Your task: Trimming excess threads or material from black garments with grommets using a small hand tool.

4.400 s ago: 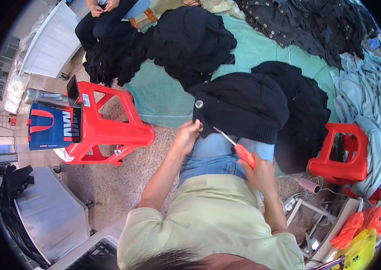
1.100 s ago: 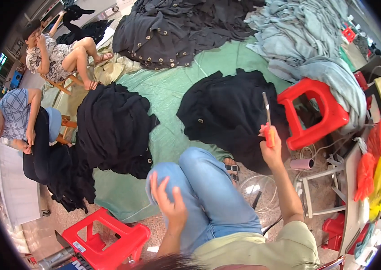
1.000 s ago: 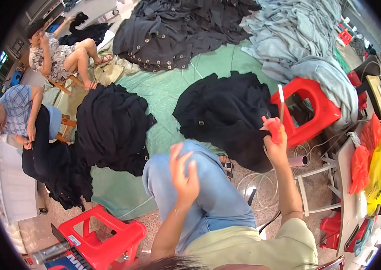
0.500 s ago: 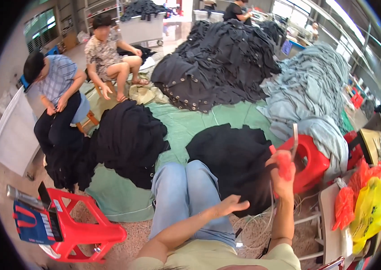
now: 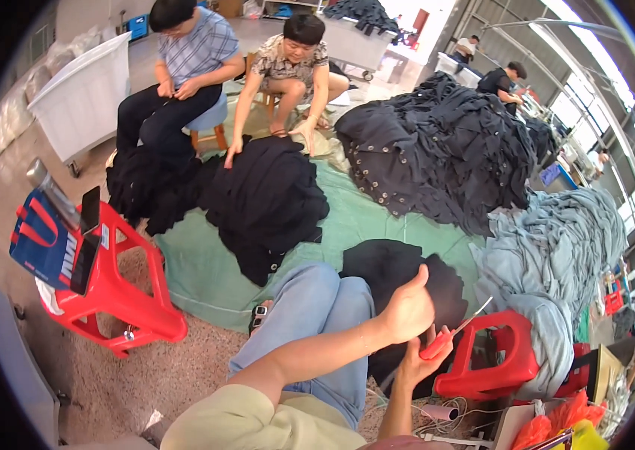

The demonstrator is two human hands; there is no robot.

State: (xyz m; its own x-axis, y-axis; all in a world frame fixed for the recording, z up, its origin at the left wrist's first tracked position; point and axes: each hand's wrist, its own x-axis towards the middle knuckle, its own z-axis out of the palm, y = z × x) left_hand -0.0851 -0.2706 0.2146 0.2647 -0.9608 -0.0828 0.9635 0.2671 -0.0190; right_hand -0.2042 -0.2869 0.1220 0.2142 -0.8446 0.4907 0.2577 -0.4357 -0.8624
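My left hand [image 5: 407,306] is raised over my lap with its thumb stretched upward, apart from the other fingers, which are mostly hidden. Close behind and below it, my right hand [image 5: 413,367] is closed around the red handle of a tool [image 5: 434,343]. A thin metal shaft sticks out of that handle toward the upper right; its exact kind does not show. Beyond both hands a heap of black garments [image 5: 388,262] lies in front of my knees, partly covered by my left hand. I see nothing held in the left hand.
Red stools stand at left [image 5: 133,300] and right [image 5: 508,337], the left one carrying a blue bag [image 5: 43,240]. A co-worker's hands touch another black garment pile [image 5: 268,195]; a second person sits beside. Dark grey [image 5: 437,150] and light grey heaps [image 5: 557,240] lie beyond on green sheeting [image 5: 201,262].
The view has swung left. My left hand has risen and come close to my right, whose tool now tilts right. The co-worker in the patterned shirt has leaned forward, both hands on the pile.
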